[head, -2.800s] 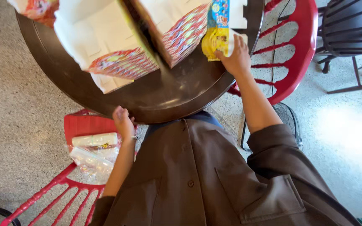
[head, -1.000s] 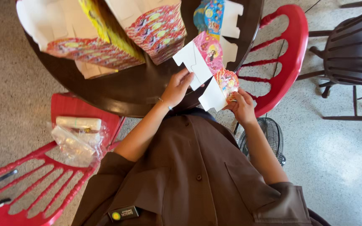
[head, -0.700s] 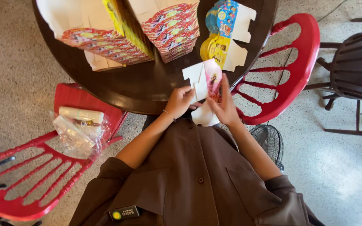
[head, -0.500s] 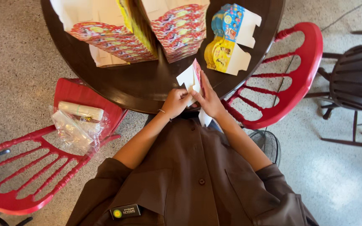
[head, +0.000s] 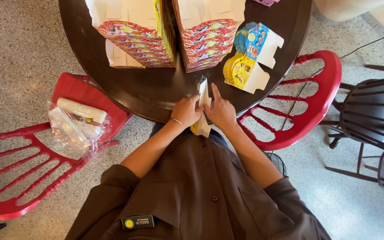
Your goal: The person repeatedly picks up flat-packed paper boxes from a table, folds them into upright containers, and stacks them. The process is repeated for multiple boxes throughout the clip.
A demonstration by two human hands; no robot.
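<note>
A flat cardboard box blank (head: 202, 106), white inside with colourful print, stands on edge at the near rim of the round dark table (head: 147, 86). My left hand (head: 186, 111) grips it from the left. Pressed against its right face is my right hand (head: 221, 112), index finger stretched upward. Both hands pinch the blank between them, folding it narrow. Its lower end hangs over the table edge toward my brown shirt.
Two tall stacks of printed flat blanks (head: 132, 33) (head: 207, 38) stand on the table's far side. Folded blue and yellow boxes (head: 250, 58) lie to the right. Red chairs (head: 316, 102) (head: 27, 160) flank me; the left one holds plastic bags and a roll (head: 74, 124). Dark chairs (head: 374, 120) stand at right.
The blank was held flat and open between my hands; now it is folded together and stands on edge. Both hands have closed in on it at the table rim.
</note>
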